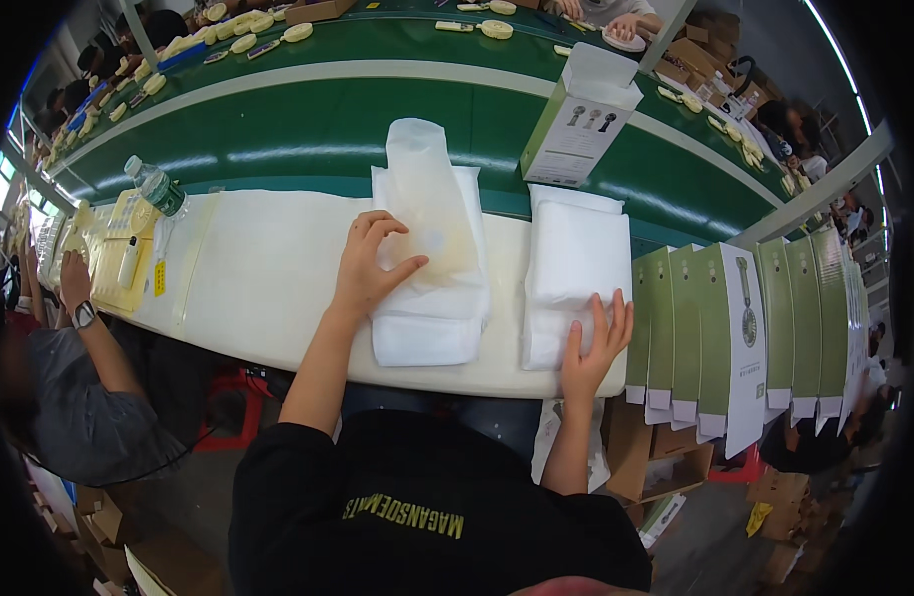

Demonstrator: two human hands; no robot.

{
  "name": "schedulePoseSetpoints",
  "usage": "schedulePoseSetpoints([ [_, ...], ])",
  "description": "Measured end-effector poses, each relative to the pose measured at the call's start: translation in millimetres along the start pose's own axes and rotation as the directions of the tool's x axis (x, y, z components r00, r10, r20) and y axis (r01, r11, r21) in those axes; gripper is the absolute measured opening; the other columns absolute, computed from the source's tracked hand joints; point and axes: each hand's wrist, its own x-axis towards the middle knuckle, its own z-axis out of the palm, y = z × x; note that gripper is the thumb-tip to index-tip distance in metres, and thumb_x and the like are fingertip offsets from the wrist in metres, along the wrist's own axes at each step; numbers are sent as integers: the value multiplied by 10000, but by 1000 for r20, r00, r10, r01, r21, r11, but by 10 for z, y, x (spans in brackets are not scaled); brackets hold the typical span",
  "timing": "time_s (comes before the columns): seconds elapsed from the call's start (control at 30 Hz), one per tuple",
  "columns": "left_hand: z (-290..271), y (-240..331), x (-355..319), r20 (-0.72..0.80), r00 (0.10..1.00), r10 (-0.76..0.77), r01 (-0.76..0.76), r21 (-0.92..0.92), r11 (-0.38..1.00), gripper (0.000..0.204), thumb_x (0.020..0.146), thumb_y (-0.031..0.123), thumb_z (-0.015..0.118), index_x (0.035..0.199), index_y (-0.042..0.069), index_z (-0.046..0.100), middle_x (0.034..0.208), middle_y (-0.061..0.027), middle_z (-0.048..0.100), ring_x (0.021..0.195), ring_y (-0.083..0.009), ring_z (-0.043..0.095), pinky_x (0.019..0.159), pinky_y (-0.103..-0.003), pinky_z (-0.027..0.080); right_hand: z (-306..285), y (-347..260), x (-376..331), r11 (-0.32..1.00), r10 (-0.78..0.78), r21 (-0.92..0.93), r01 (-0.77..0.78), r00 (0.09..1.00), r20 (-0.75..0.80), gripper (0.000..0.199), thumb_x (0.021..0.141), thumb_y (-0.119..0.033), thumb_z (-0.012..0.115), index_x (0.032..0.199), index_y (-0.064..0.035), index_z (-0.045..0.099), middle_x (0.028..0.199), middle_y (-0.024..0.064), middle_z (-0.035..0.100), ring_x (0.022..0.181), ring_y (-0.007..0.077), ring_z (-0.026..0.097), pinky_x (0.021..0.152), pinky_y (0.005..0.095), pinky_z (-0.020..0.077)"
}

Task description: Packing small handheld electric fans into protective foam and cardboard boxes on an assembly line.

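A translucent white bag (432, 214) with a pale yellow round-headed thing inside, blurred by the bag, lies on a stack of flat white pouches (427, 341). My left hand (370, 263) is at the bag's left side, thumb and fingers apart in a wide curve; whether it touches the bag I cannot tell. To the right, a second stack of white pouches (579, 243) lies on the pale worktop. My right hand (596, 348) rests at the lower right of that stack, its fingers spread.
Green and white cartons (715, 338) stand in a row at the right. One open carton (583, 119) stands beyond the right stack. Behind runs a green conveyor (308, 119) with pale yellow handheld fans (496, 29). A plastic bottle (157, 187) and a co-worker's hand (75, 281) are at left.
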Motion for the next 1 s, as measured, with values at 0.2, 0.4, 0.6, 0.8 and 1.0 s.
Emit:
schedulePoseSetpoints([
  [0.2,-60,-38,24,160,985,62,-76,83,994,608,655,336,852,1149,110,578,1268,-89,523,1200,-297,465,1015,-408,357,11,-25,12,1000,-2,5,2,1000,-4,419,883,-66,568,1302,-60,566,1503,121,379,1420,356,233,1150,485,192],
  [0.4,-77,49,14,216,976,41,-75,150,986,671,655,332,838,1218,118,544,1297,-100,517,1240,-305,456,1050,-429,320,24,-3,-10,1000,7,14,-6,1000,-19,408,888,-43,556,1296,-58,570,1497,120,391,1418,350,241,1148,479,205],
  [0.6,-80,22,15,245,969,25,-59,135,989,675,665,230,810,1260,114,511,1318,-114,500,1262,-325,431,1057,-423,324,34,-19,5,1000,-12,5,12,999,-33,400,889,-38,551,1288,-55,576,1489,120,404,1415,348,250,1144,474,217],
  [0.8,-57,-52,-5,217,976,-10,-7,80,997,704,673,227,766,1297,128,457,1329,-108,485,1256,-309,432,1065,-426,309,37,-13,-4,1000,-9,0,9,999,-47,385,891,-36,547,1273,-51,589,1477,115,424,1407,346,267,1142,464,225],
  [1.0,-51,-165,-40,196,981,2,-5,16,1000,698,714,180,708,1347,129,421,1364,-131,446,1282,-331,397,1109,-426,292,24,-23,-23,1000,-17,8,17,998,-55,380,877,-36,554,1254,-43,604,1466,132,428,1388,370,279,1128,478,242],
])
